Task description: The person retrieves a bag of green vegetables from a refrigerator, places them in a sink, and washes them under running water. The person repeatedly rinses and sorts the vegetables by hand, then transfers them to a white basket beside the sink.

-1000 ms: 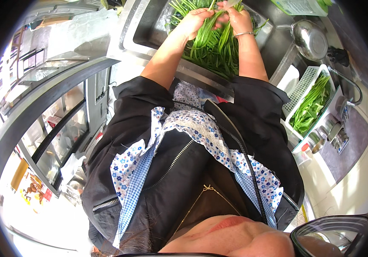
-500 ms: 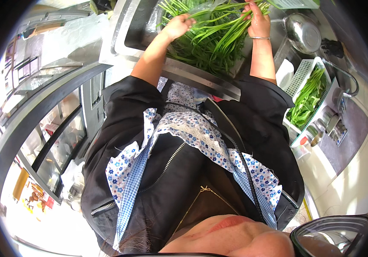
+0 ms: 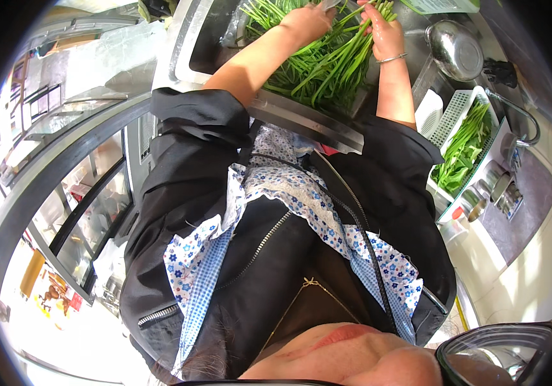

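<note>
A large heap of leafy green vegetables with long thin stems [image 3: 324,74] lies in the metal sink [image 3: 199,48] before me. My right hand [image 3: 386,37] is closed round a bunch of these stems at the heap's upper right, and a bangle circles that wrist. At the upper middle, over the stems, my left hand [image 3: 309,24] has its fingers bent inward near the picture's top edge. Something clear and shiny shows at those fingertips; whether it is plastic or water I cannot make out.
Right of the sink sits an upturned metal bowl [image 3: 455,50]. Beyond it, a white basket [image 3: 443,128] holds more greens [image 3: 466,151], near a curved faucet [image 3: 533,125]. Several metal cups [image 3: 498,186] stand at the right. A green-edged container [image 3: 440,5] is at the top.
My left hand has moved right and farther away, toward my right hand. My right hand stays nearly in place, still gripping the stems.
</note>
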`<state>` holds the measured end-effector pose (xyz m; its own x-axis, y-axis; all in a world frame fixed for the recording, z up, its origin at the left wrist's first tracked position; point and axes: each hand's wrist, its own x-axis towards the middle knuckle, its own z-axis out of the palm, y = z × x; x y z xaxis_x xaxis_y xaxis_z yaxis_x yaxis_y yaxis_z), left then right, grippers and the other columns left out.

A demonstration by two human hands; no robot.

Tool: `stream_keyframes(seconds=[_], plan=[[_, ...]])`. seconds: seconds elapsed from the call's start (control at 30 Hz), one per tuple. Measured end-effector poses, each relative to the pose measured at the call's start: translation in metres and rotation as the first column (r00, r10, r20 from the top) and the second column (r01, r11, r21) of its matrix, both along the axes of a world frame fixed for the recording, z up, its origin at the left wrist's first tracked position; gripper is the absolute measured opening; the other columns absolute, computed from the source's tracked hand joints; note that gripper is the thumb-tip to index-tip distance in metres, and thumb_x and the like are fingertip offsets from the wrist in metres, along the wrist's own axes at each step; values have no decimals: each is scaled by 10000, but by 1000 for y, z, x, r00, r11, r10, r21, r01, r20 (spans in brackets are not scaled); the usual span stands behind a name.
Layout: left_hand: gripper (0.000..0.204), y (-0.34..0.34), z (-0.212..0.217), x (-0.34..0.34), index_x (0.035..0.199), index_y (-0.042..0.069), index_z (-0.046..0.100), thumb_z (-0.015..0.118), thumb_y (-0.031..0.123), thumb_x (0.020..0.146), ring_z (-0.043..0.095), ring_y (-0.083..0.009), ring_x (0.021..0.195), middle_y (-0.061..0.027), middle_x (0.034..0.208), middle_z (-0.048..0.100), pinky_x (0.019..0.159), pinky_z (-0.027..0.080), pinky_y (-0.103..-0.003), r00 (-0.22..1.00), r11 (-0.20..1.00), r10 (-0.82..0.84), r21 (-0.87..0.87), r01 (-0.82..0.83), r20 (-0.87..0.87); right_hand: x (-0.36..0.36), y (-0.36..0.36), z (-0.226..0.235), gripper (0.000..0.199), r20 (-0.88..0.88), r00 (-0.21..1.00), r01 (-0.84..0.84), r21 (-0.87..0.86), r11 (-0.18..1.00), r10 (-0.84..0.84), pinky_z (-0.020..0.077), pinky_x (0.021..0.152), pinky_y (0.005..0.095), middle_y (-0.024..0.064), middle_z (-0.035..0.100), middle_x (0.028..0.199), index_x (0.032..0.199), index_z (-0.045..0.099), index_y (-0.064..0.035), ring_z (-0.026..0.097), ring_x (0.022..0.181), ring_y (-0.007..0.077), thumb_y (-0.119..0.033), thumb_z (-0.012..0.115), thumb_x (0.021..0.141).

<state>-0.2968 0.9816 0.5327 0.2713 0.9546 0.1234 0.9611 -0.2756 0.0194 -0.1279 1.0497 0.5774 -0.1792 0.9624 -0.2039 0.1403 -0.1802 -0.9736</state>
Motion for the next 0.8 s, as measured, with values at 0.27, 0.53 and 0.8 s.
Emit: stream_keyframes(seconds=[0.27,0.53,0.8], plan=[[412,21,-18,-40,1223,5,549,494,80,822,579,-253,939,-106,1060,636,779,471,-344,-274,726,685,-601,334,675,27,10,-19,237,-136,981,-151,-84,985,139,340,560,198,-29,572,782,1025,671,-67,459,651,51,-245,610,882],[507,17,4,-32,1324,-5,412,508,143,849,625,-341,912,-238,979,624,729,505,-407,805,894,406,-370,-253,432,-23,-7,-23,206,-211,961,-225,-228,947,177,390,521,224,-3,615,725,899,686,-65,524,579,89,-264,655,852],[333,-14,-18,-32,1158,39,539,551,257,907,636,-212,795,-131,930,654,723,506,-328,5,874,485,-485,32,875,-73,-7,-34,193,-432,902,-128,-273,953,-2,416,544,252,4,626,775,940,663,-52,555,626,102,-231,642,873]])
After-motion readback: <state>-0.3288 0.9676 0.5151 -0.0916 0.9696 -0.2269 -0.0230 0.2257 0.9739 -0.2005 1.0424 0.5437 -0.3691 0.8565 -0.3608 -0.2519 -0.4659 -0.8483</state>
